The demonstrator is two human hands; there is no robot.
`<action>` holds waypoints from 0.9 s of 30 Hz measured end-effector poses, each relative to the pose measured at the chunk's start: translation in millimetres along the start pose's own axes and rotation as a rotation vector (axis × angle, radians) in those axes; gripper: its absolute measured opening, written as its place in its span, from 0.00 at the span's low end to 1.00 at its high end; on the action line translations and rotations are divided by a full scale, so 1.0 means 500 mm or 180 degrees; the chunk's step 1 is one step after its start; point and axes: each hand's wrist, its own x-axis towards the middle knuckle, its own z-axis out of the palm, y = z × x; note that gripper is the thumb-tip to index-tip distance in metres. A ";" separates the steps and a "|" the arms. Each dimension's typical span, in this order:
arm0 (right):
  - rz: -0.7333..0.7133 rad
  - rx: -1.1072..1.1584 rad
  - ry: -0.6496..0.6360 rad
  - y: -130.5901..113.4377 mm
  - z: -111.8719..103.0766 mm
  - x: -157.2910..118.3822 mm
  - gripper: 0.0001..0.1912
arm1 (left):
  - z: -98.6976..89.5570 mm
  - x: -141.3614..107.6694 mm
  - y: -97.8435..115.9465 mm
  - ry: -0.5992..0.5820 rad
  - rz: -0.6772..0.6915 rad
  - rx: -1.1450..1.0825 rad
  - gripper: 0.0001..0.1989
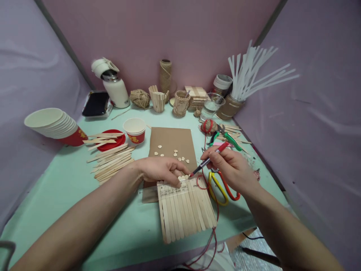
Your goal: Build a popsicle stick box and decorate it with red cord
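Grips a red-ended pen (pixel 204 163) right of the frame's centre, with the right hand (pixel 232 165) closed round its barrel, thumb and fingers together. Slants the pen's long axis from upper right to lower left, red end uppermost, tip at the top edge of a stick panel (pixel 183 214) in the lower centre. Rests the left hand (pixel 162 170) at that same edge, thumb over a clear strip (pixel 166 192) laid across the panel; cannot tell whether clamped or only pressing. Runs the panel's sticks side by side, long axes from top to bottom, leaning slightly rightward at the lower ends. Shows small dark marks in rows beneath the strip, too fine to read. Overlaps a brown board (pixel 172 137) in mid-frame, scattered with small wooden hearts (pixel 160 146). Trails red thread (pixel 217 209) down the panel's right side, beside yellow-and-red scissors handles (pixel 225 201). Displays yellow marks on the red part of a paper cup (pixel 137 138) left of centre; cannot make out any word or brand.
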 end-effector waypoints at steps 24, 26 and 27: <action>-0.0138 -0.0123 -0.0320 0.010 0.016 0.009 0.16 | 0.002 -0.001 0.001 0.0053 -0.0062 0.0185 0.17; -0.0117 -0.0124 -0.0331 0.012 0.014 0.007 0.16 | 0.002 0.000 0.001 0.0082 -0.0078 0.0181 0.16; -0.0104 -0.0128 -0.0337 0.013 0.012 0.007 0.16 | 0.002 0.000 0.001 0.0104 -0.0101 0.0168 0.16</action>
